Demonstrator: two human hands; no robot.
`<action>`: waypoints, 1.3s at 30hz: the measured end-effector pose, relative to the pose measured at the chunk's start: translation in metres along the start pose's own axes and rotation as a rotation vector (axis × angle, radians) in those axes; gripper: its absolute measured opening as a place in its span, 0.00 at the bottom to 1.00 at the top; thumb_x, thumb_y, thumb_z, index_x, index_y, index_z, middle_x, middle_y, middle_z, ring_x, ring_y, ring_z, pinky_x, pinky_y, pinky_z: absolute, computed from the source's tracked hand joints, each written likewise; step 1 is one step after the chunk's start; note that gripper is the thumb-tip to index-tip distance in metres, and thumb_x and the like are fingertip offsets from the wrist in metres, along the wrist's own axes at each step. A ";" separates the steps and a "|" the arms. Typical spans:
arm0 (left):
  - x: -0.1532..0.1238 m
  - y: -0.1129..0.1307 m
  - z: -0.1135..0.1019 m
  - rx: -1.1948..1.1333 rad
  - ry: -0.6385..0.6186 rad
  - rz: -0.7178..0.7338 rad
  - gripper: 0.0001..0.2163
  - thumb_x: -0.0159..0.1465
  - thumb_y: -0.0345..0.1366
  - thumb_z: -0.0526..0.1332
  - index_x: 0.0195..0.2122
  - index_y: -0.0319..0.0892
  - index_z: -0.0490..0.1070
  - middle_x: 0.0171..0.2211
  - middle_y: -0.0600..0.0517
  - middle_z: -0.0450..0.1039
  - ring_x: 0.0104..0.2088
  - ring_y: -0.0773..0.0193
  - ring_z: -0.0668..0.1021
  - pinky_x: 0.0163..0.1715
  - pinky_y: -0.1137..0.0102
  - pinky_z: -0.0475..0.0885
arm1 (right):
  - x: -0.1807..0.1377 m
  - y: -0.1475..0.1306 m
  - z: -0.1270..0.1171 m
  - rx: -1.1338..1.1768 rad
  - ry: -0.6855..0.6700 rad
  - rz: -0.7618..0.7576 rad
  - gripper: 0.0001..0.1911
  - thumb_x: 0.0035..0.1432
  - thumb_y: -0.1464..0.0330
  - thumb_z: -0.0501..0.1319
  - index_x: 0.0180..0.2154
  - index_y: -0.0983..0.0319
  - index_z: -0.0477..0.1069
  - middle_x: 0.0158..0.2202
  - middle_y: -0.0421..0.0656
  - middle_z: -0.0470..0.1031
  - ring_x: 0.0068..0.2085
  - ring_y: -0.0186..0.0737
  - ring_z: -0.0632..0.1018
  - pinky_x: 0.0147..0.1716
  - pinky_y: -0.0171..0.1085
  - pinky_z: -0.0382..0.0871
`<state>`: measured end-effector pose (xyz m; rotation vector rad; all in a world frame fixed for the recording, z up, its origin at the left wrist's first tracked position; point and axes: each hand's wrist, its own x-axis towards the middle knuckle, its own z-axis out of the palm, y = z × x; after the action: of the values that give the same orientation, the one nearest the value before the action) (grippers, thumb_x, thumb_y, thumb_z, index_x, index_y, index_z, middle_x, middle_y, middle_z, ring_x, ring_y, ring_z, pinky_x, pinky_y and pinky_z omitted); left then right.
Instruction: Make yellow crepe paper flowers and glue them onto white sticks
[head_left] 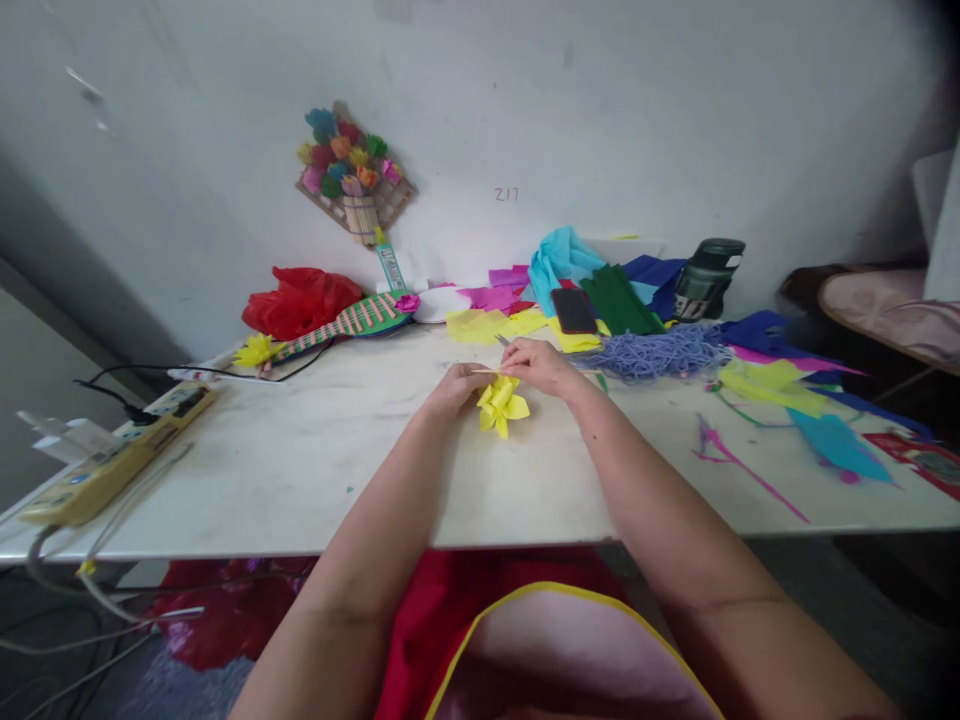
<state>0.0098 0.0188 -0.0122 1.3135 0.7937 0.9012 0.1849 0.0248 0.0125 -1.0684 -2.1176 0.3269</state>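
Note:
A yellow paper flower with pointed petals hangs just below my fingertips, close over the white table. Across its top runs a thin pale stick. From the left, my left hand has its fingers closed on the stick's end. My right hand pinches the stick right above the petals; its fingertips partly hide where stick and flower meet. A small grey metal tip shows just behind my right fingers, and I cannot tell if it is held.
A phone, coloured paper, a dark bottle and purple shredded strands lie at the back right. Paper pieces cover the right side. A decorated green lute-shaped craft rests back left, a power strip at the left edge.

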 end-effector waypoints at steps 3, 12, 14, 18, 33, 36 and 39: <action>0.001 -0.001 -0.001 -0.005 0.030 0.006 0.09 0.47 0.37 0.62 0.25 0.35 0.68 0.18 0.53 0.66 0.19 0.70 0.69 0.20 0.74 0.60 | 0.000 -0.001 0.001 0.021 0.010 -0.008 0.05 0.46 0.69 0.61 0.26 0.60 0.76 0.33 0.41 0.72 0.33 0.34 0.72 0.31 0.32 0.64; -0.001 0.003 0.003 0.030 0.063 0.089 0.11 0.50 0.40 0.62 0.21 0.35 0.68 0.16 0.54 0.62 0.17 0.72 0.64 0.18 0.74 0.56 | 0.000 -0.002 0.001 0.079 0.022 -0.016 0.04 0.45 0.71 0.61 0.23 0.62 0.75 0.32 0.41 0.72 0.32 0.33 0.72 0.30 0.32 0.64; -0.002 0.003 0.004 0.048 0.065 0.091 0.13 0.50 0.42 0.62 0.20 0.36 0.67 0.15 0.55 0.61 0.16 0.73 0.63 0.18 0.74 0.54 | 0.001 -0.002 0.002 0.078 0.030 -0.021 0.04 0.45 0.71 0.61 0.22 0.62 0.74 0.32 0.41 0.72 0.32 0.33 0.72 0.31 0.32 0.64; -0.002 0.004 0.002 0.094 0.060 0.084 0.13 0.50 0.42 0.62 0.20 0.36 0.67 0.14 0.55 0.61 0.16 0.74 0.62 0.18 0.74 0.53 | 0.001 0.000 0.005 0.068 0.031 -0.033 0.04 0.45 0.71 0.61 0.21 0.63 0.72 0.31 0.41 0.71 0.32 0.32 0.71 0.31 0.32 0.63; 0.004 0.005 -0.007 0.260 0.054 0.094 0.14 0.48 0.43 0.62 0.24 0.34 0.70 0.17 0.55 0.64 0.19 0.72 0.65 0.21 0.75 0.57 | 0.001 0.004 0.009 0.082 0.026 -0.004 0.04 0.44 0.70 0.62 0.21 0.63 0.71 0.29 0.40 0.71 0.30 0.32 0.70 0.30 0.32 0.62; 0.008 0.005 -0.009 0.285 0.052 0.107 0.14 0.48 0.44 0.62 0.25 0.35 0.70 0.17 0.55 0.65 0.20 0.72 0.66 0.22 0.74 0.58 | 0.001 0.008 0.010 0.071 0.033 0.046 0.05 0.44 0.68 0.62 0.21 0.63 0.71 0.28 0.40 0.71 0.30 0.32 0.70 0.30 0.32 0.62; 0.012 0.006 -0.009 0.295 0.063 0.088 0.14 0.47 0.44 0.62 0.23 0.35 0.70 0.17 0.54 0.65 0.20 0.72 0.66 0.22 0.74 0.58 | 0.000 0.012 0.009 0.050 0.022 0.085 0.06 0.44 0.66 0.62 0.22 0.63 0.71 0.28 0.40 0.71 0.30 0.33 0.70 0.30 0.32 0.62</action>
<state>0.0064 0.0342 -0.0066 1.5933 0.9507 0.9235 0.1851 0.0334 0.0000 -1.1293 -2.0383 0.4052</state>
